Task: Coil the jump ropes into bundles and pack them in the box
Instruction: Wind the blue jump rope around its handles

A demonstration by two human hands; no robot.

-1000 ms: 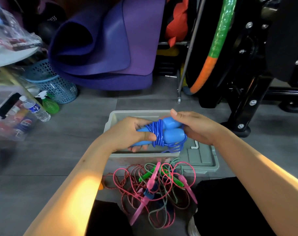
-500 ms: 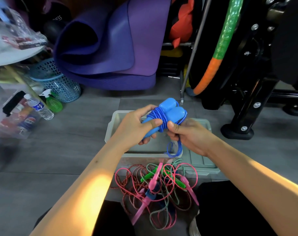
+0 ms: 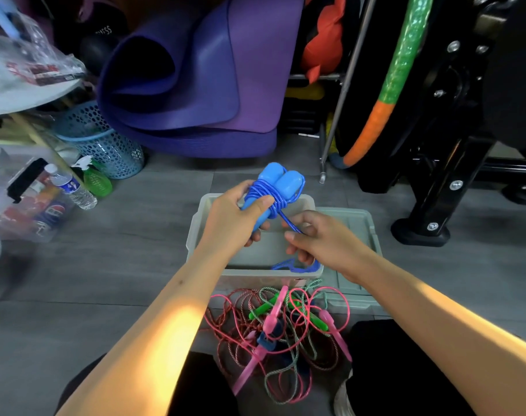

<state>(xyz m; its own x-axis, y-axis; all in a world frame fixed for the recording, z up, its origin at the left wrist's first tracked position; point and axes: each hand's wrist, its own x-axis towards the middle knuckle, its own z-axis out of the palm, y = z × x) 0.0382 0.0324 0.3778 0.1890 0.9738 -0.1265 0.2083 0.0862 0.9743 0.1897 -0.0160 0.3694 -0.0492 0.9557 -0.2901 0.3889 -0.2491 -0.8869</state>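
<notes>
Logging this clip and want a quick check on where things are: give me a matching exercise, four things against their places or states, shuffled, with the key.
Things
1. blue jump rope
2. grey box
3. pink and green jump ropes
4. box lid

Places or states
A. tangled in a heap on the floor, near side of the box
B. lying flat on the floor to the right of the box
C. handles gripped in the left hand, cord wound round them, loose end pinched by the right hand
D. open, under the hands

Pairs: 1-C, 2-D, 3-A, 4-B
</notes>
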